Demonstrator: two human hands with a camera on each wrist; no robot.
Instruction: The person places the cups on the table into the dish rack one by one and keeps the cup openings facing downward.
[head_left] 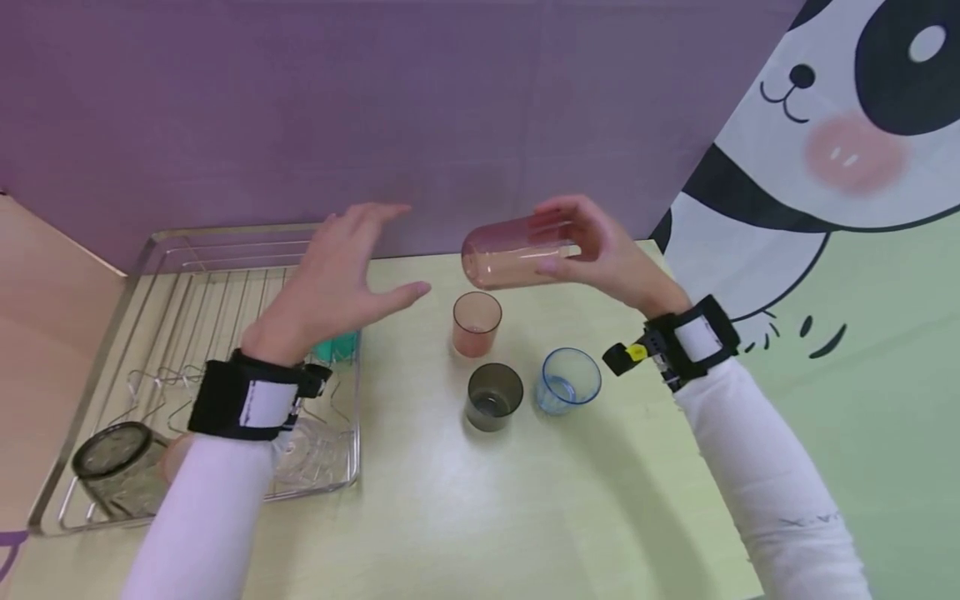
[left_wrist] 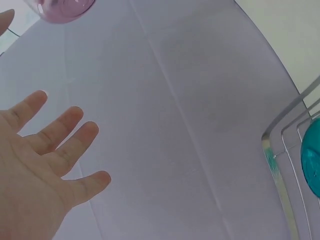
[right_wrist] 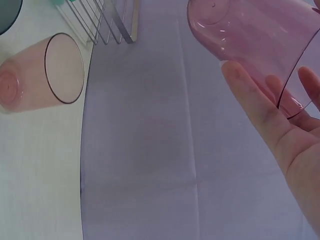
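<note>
My right hand [head_left: 600, 250] grips a clear pink glass [head_left: 506, 254] near its rim, thumb on one side and fingers on the other. The glass lies sideways in the air, its base toward the left; the right wrist view shows the pink glass [right_wrist: 250, 35] up close. My left hand [head_left: 330, 275] hovers apart from it, fingers spread and holding nothing, also seen as an open palm in the left wrist view. Below stand an upright pink-orange tumbler [head_left: 476, 327], a grey tumbler [head_left: 493, 398] and a blue-rimmed glass [head_left: 567, 382] on the table.
At the left a metal wire dish rack [head_left: 180, 312] holds an upturned dark glass [head_left: 120, 467], a clear glass [head_left: 311, 454] and a teal item [head_left: 336, 347] partly behind my left wrist. A purple cloth wall [head_left: 420, 108] rises behind the pale table [head_left: 420, 517].
</note>
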